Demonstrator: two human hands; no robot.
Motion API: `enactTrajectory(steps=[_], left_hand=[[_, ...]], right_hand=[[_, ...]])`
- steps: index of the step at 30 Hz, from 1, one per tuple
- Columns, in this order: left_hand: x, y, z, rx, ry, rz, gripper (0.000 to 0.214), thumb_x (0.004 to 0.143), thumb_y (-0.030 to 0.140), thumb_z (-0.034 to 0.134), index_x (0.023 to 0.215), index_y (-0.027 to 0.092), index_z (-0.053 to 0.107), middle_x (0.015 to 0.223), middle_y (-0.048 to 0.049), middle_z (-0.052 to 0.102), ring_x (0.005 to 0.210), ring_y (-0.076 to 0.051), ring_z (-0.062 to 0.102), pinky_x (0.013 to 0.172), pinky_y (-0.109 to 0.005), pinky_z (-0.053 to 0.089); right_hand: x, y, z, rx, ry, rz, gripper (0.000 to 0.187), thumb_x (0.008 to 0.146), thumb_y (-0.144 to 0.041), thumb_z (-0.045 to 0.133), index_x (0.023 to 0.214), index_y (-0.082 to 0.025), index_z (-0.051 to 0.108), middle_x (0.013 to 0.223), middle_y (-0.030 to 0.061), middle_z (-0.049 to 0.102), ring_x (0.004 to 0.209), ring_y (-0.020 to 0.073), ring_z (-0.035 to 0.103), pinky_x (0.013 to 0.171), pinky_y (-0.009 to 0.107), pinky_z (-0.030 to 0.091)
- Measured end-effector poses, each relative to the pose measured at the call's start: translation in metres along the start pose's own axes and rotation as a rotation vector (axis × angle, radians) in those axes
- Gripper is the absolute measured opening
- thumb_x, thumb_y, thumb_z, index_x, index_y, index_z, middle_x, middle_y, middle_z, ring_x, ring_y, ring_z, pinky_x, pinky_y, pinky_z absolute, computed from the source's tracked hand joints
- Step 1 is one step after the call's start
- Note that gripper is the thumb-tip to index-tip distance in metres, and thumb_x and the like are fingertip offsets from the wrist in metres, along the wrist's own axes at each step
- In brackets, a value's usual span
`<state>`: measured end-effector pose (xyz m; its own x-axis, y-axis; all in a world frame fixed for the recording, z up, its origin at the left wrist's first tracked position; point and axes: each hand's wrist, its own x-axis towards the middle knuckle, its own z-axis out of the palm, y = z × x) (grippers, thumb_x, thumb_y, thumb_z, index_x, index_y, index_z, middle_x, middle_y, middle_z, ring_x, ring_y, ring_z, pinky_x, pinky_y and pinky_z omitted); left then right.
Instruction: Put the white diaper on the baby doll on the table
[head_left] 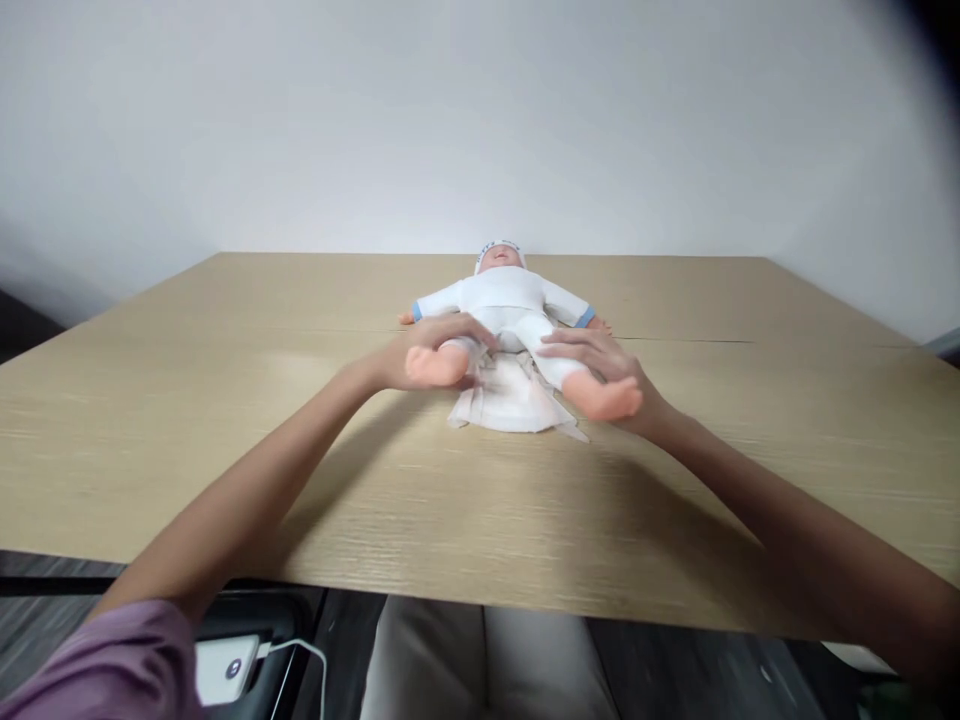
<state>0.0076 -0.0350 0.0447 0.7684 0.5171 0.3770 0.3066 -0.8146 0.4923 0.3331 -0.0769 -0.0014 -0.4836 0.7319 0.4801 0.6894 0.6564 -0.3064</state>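
Observation:
A baby doll (pixel 508 296) in a white suit with blue cuffs and a white cap lies on its back on the wooden table (pixel 300 470), head away from me. A white diaper or cloth (pixel 506 405) lies spread under its bottom and between its legs. My left hand (pixel 424 348) rests on the doll's leg on the left side, fingers wrapped over the thigh above the bare foot (pixel 435 366). My right hand (pixel 600 362) grips the other leg just above its bare foot (pixel 606 397).
A pale wall stands behind the table's far edge. Below the near edge are my lap and, at lower left, a white power bank (pixel 225 668) with a white cable (pixel 300 652).

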Motion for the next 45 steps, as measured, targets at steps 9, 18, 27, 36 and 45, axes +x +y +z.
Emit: enactTrajectory(steps=[9,18,27,36,45], left_hand=[[-0.053,-0.023,0.022,0.064,-0.193,0.029,0.079,0.079,0.001,0.068,0.152,0.031,0.055,0.162,-0.0114,0.051,0.159,-0.032,0.037,0.123,-0.059,0.044],[-0.052,-0.017,0.018,0.128,-0.304,-0.025,0.079,0.085,-0.005,0.056,0.155,0.030,0.051,0.168,-0.0067,0.044,0.164,-0.027,0.024,0.126,-0.052,0.042],[-0.038,0.014,0.044,0.405,-0.201,-0.182,0.044,0.094,0.046,0.069,0.126,0.016,0.060,0.138,-0.0170,0.061,0.136,-0.038,0.048,0.108,-0.050,0.050],[-0.022,0.007,0.036,0.286,-0.017,-0.268,0.015,0.102,0.031,0.050,0.102,0.021,0.061,0.104,-0.0067,0.066,0.102,-0.026,0.054,0.097,-0.041,0.047],[0.045,-0.059,0.009,-0.045,0.374,-0.296,0.027,0.101,0.044,0.050,0.100,0.019,0.059,0.111,-0.0086,0.060,0.114,-0.026,0.054,0.107,-0.041,0.040]], right_hand=[[-0.026,0.037,0.017,-0.006,-0.157,-0.180,0.036,0.106,-0.025,0.047,0.128,-0.034,0.075,0.155,0.0042,0.060,0.151,0.0293,0.048,0.123,0.059,0.041],[-0.013,0.035,0.001,0.161,-0.209,-0.059,0.045,0.107,-0.025,0.035,0.116,-0.031,0.079,0.147,0.0023,0.066,0.136,0.0234,0.063,0.116,0.046,0.050],[-0.027,-0.023,0.014,-0.239,-0.161,-0.080,0.067,0.089,-0.066,0.072,0.142,-0.025,0.066,0.155,0.0154,0.057,0.141,0.0421,0.052,0.114,0.063,0.043],[-0.013,-0.006,0.021,-0.051,-0.012,0.003,0.027,0.106,-0.029,0.049,0.108,-0.020,0.075,0.120,0.0126,0.073,0.110,0.0305,0.065,0.098,0.046,0.051],[0.083,0.044,0.032,0.331,0.259,0.306,0.032,0.100,-0.047,0.050,0.097,-0.021,0.067,0.094,0.0057,0.071,0.089,0.0244,0.063,0.082,0.035,0.049]])
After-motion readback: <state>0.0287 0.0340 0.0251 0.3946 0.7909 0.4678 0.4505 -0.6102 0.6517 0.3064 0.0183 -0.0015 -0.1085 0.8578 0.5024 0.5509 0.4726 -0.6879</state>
